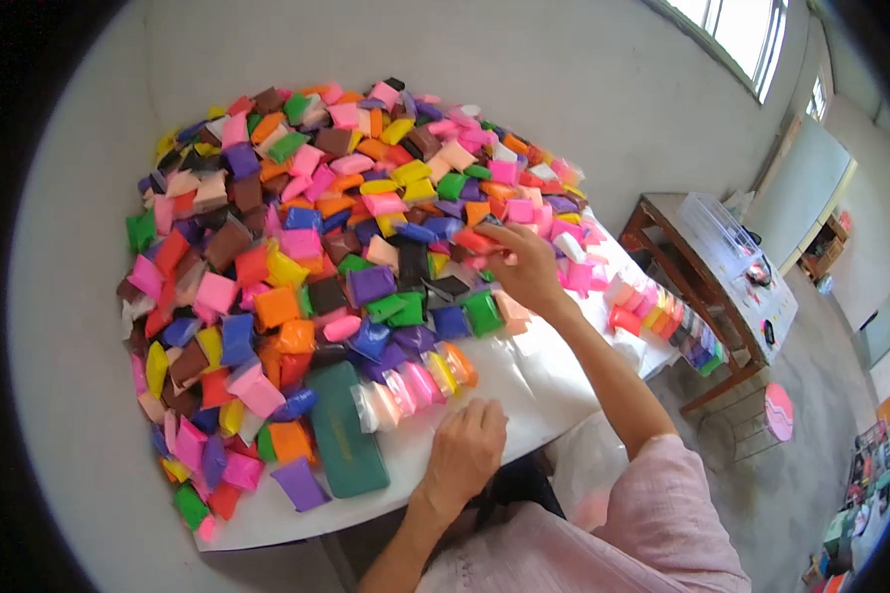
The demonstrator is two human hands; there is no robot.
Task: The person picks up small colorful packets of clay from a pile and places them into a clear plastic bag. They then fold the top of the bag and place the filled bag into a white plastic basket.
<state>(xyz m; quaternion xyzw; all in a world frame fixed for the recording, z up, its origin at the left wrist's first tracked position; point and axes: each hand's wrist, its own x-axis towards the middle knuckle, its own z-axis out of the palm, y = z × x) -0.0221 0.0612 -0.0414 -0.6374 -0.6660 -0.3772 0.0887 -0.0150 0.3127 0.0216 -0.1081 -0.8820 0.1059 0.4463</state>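
Note:
My right hand (pixel 519 259) reaches over the right part of a big pile of colourful small packets (pixel 371 284), its fingers closed round a red packet (pixel 475 240). Near the table's front edge, my left hand (pixel 470 443) rests with curled fingers; whether it holds anything is hidden. Just behind it lies a short row of packets (pixel 417 385) in white, peach, pink, yellow and orange. A green case (pixel 346 430) lies flat to the left of that row.
The white table (pixel 524 381) stands against the wall. At its right end sit stacked rows of coloured packets (pixel 653 314). Beyond are a wooden table (pixel 697 237) with a clear plastic bin (pixel 719 232) and a pink-topped stool (pixel 778 412). A plastic bag (pixel 585 460) hangs by the front edge.

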